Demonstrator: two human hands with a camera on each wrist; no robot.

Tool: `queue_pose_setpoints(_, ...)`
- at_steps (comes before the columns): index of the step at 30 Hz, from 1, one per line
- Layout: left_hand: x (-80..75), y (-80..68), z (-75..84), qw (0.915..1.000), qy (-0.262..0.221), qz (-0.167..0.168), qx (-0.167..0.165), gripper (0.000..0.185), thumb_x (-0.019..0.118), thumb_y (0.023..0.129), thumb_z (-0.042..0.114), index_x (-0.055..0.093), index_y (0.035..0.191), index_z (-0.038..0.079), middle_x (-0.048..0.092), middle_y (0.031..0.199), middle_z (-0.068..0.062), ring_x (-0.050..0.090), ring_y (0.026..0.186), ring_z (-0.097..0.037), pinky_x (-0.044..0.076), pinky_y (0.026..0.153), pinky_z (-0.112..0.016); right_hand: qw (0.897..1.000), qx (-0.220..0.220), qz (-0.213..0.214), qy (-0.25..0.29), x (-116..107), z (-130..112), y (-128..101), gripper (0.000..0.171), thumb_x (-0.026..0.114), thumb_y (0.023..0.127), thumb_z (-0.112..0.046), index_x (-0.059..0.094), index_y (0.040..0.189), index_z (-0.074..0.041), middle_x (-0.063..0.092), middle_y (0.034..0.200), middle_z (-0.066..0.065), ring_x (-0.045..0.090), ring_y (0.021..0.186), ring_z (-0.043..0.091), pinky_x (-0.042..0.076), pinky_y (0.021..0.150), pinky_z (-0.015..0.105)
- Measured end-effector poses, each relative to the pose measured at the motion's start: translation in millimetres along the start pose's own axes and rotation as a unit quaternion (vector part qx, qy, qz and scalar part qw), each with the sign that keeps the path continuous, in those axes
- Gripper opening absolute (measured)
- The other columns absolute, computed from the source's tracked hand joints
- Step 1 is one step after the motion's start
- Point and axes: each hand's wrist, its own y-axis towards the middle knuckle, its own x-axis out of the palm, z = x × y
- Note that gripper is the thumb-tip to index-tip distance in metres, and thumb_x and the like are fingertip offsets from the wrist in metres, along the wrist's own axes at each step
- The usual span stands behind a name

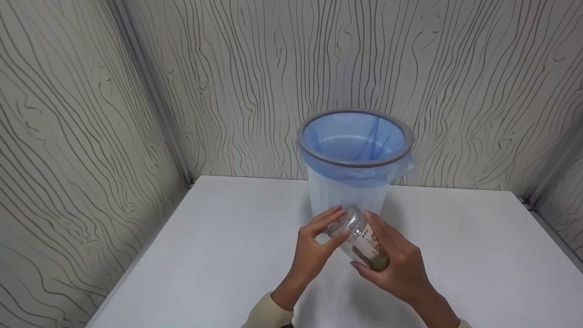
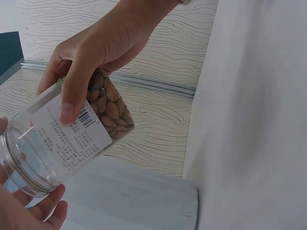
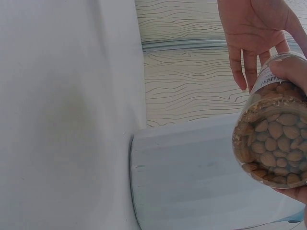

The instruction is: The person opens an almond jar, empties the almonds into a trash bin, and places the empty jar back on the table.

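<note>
A clear plastic jar (image 1: 362,239) with a white printed label and barcode is held tilted above the white surface (image 1: 218,255), just in front of the bin, its open mouth pointing up and away toward the bin and its base toward the person. Almonds (image 3: 276,146) fill only the lower part of the jar (image 2: 67,136), packed against the base; the upper part near the threaded mouth is bare. The right hand (image 1: 401,269) has its grip closed around the jar's lower body, thumb laid across the label and fingers curled round the far side, so the base of the jar (image 3: 271,139) faces the right wrist camera. The left hand (image 1: 319,241) is at the jar's mouth, its grip narrow: fingertips and thumb curve around the rim and touch it, while the left wrist view shows the palm of the left hand (image 2: 24,211) cupped just below the opening. A lid cannot be made out. Behind the hands stands a translucent white waste bin (image 1: 353,189) lined with a blue bag (image 1: 353,136) folded over a grey rim ring. The bin rests on the surface close to the back wall. Pale panels with a dark wood-grain line pattern (image 1: 478,77) enclose the surface at the back and both sides. A cream sleeve (image 1: 268,314) covers the left forearm.
</note>
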Motion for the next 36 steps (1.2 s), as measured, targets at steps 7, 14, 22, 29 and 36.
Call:
queue_pose_setpoints(7,0.7,0.1,0.4,0.9999,0.011,0.007,0.0,0.039,0.073,0.094,0.029,0.07,0.132,0.02,0.061,0.142,-0.002,0.055,0.132,-0.018,0.05,0.101,-0.046,1.0,-0.004,0.009,0.006,2.3,1.1,-0.6,0.11,0.099,0.053,-0.034,0.051,0.147,-0.003,0.057,0.146,0.007,0.067,0.115,0.029,0.041,0.1,0.018)
queue_pose_setpoints(14,0.5,0.2,2.1,0.9998,0.019,0.009,-0.004,0.04,0.074,0.093,0.031,0.07,0.132,0.021,0.061,0.142,0.001,0.055,0.132,-0.017,0.05,0.101,-0.048,1.0,-0.001,0.007,0.001,1.9,0.9,-0.5,0.111,0.1,0.052,-0.034,0.051,0.148,-0.004,0.058,0.146,0.007,0.067,0.115,0.028,0.042,0.1,0.017)
queue_pose_setpoints(22,0.0,0.0,1.6,0.9997,0.019,0.011,-0.002,0.039,0.074,0.093,0.03,0.071,0.131,0.021,0.061,0.142,0.0,0.055,0.133,-0.017,0.049,0.102,-0.049,1.0,0.005,-0.002,0.0,0.7,-1.0,0.3,0.108,0.098,0.057,-0.037,0.05,0.149,-0.005,0.058,0.145,0.008,0.067,0.115,0.028,0.041,0.1,0.017)
queue_pose_setpoints(29,-3.2,1.9,2.9,0.9996,0.02,0.015,-0.014,0.041,0.073,0.094,0.031,0.07,0.132,0.015,0.061,0.142,-0.001,0.054,0.133,-0.017,0.047,0.104,-0.047,1.0,0.0,-0.003,-0.003,-0.8,-0.9,1.7,0.108,0.097,0.057,-0.036,0.05,0.15,-0.006,0.057,0.146,0.003,0.067,0.114,0.024,0.043,0.099,0.019)
queue_pose_setpoints(36,-7.2,4.0,0.6,0.9995,0.017,0.02,-0.019,0.039,0.07,0.096,0.028,0.069,0.133,0.015,0.061,0.142,0.0,0.061,0.126,-0.017,0.047,0.103,-0.051,1.0,0.006,0.001,0.009,-1.6,-1.1,1.8,0.112,0.1,0.053,-0.031,0.05,0.149,-0.005,0.058,0.146,0.008,0.067,0.115,0.028,0.04,0.101,0.018)
